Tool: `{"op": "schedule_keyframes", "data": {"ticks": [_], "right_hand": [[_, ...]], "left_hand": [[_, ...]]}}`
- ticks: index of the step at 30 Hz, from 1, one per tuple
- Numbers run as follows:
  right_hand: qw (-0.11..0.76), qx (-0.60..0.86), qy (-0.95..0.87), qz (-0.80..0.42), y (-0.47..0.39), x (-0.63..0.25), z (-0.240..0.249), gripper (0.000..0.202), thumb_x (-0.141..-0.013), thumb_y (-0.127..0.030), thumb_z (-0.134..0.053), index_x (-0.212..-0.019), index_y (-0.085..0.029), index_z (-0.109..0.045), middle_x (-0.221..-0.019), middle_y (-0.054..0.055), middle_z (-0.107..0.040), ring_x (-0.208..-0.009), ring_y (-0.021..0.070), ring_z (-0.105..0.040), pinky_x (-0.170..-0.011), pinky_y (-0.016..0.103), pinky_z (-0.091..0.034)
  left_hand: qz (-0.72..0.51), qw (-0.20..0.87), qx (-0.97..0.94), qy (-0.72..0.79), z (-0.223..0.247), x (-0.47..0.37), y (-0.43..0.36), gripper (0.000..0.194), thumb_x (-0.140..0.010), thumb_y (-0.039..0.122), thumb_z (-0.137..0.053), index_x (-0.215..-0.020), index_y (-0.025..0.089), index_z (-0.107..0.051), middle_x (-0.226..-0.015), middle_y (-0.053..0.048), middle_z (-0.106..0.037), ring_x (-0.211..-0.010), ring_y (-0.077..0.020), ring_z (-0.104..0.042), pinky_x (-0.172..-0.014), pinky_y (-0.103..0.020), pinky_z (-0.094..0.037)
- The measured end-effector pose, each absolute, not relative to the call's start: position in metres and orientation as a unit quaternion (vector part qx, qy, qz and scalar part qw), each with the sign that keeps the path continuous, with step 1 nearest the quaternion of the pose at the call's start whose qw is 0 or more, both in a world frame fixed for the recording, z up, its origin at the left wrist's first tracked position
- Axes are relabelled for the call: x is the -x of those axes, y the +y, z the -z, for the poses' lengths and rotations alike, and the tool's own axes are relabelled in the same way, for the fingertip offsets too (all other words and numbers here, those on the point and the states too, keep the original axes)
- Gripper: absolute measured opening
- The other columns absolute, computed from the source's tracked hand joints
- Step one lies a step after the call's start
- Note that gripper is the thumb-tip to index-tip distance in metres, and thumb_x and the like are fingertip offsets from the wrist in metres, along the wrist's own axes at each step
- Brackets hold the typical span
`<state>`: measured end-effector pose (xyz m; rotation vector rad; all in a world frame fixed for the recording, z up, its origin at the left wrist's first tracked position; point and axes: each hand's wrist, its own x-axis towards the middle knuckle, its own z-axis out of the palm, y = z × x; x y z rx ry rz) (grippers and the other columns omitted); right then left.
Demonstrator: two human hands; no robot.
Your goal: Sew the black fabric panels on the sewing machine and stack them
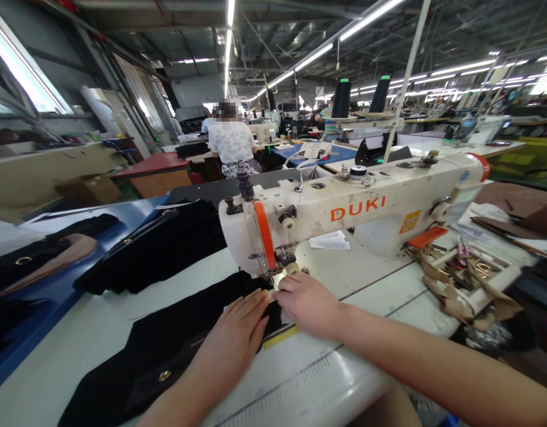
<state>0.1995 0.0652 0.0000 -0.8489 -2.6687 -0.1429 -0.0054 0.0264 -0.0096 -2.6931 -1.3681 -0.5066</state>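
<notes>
Left hand flat on black fabric, long axis toward needle

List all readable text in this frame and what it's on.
"DUKI": orange letters on the front of the white sewing machine.
Yellow sticker on the machine body: print too small to read.
White paper slip on the table behind the needle: print blurred, unreadable.
Ruler marks on the table edge: no legible numbers.
Nothing else is readable.
</notes>
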Motion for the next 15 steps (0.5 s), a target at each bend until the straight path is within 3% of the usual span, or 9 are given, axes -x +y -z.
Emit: {"op": "schedule_keyframes", "data": {"ticks": [15], "right_hand": [[0.168,0.313,-0.933,0.051,0.0678,-0.1993,0.0021,0.019,-0.095,-0.016,-0.048,-0.088,-0.012,-0.065,-0.087,0.008,-0.060,-0.084,0.0202,-0.050,-0.079,0.033,-0.041]], "left_hand": [[0.173,0.052,0.889,-0.420,0.0089,0.0062,0.0368,0.039,-0.097,0.028,-0.037,-0.126,0.017,-0.060,-0.128,-0.011,-0.064,-0.119,-0.0239,-0.059,-0.101,-0.044,-0.049]]}}
